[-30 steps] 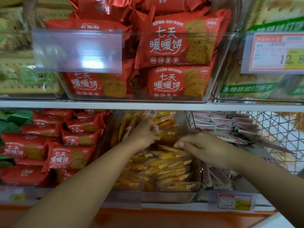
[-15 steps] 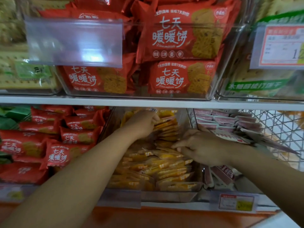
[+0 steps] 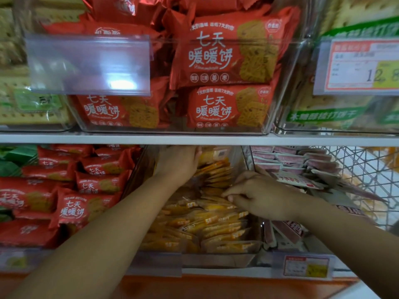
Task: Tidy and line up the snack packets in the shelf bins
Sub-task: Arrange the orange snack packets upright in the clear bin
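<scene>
Orange snack packets (image 3: 211, 225) fill the clear middle bin (image 3: 216, 258) on the lower shelf. Front rows overlap and lean back; rear ones stand on edge near the back wall.

Left hand (image 3: 179, 164) is deep at the rear, back of hand toward the camera, laid against the upright packets. Its fingertips run under the white shelf edge (image 3: 86, 139); cannot tell whether they grip or only press.

Right hand (image 3: 261, 196) is at mid-bin, fingers (image 3: 233, 190) curled narrow, thumb and forefinger pinching the top edges of packets there.

Left of the bin: red biscuit packets (image 3: 86, 209), loosely heaped, printed faces forward. Far left: green packets (image 3: 15, 158), partly cut by the frame.

Right of the bin: pink packets (image 3: 302, 164), flat stacks at the back, some slumped and tilted nearer the front. Beyond them, a white wire basket (image 3: 356, 169); contents unclear.

Upper shelf: an upper clear bin (image 3: 172, 130) holds larger red biscuit packs (image 3: 226, 61), two stacked at front right. A blank label holder (image 3: 90, 63) covers its left face. To the right, cracker packs with green bands (image 3: 323, 115) sit behind a price tag (image 3: 362, 65).

In the way: the left forearm crosses the front-left corner of the middle bin and hides packets there. The right forearm lies over the front pink packets. A second price tag (image 3: 306, 266) is clipped on the lower shelf rail.
</scene>
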Action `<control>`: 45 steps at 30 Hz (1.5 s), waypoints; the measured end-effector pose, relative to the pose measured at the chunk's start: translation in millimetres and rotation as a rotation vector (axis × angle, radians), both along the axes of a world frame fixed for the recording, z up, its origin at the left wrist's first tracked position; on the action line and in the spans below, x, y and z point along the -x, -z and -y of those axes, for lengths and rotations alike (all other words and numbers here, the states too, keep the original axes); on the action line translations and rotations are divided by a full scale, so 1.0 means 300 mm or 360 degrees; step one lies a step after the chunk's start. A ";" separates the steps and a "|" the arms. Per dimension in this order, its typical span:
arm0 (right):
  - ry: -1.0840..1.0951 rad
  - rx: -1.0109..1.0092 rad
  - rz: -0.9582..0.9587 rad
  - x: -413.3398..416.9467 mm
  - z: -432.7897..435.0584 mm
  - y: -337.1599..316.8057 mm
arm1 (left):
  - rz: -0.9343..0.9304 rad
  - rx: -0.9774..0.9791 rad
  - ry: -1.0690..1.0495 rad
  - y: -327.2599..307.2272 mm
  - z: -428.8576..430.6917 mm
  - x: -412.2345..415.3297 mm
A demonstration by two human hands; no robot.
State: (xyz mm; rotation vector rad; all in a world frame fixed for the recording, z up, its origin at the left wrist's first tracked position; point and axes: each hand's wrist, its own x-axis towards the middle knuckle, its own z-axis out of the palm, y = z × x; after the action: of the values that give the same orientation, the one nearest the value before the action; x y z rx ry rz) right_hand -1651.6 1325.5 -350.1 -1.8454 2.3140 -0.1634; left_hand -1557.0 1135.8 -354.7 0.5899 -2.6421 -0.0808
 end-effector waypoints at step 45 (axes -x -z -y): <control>0.1160 0.1213 0.1051 0.126 -0.129 -0.036 | 0.0662 0.0131 0.0109 0.046 -0.041 0.168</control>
State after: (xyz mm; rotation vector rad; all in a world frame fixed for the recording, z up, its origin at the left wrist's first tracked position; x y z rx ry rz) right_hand -1689.6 1364.1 -339.4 -0.7604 2.3938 -1.6349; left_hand -1607.3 1148.1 -368.6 0.5349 -3.0494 0.1459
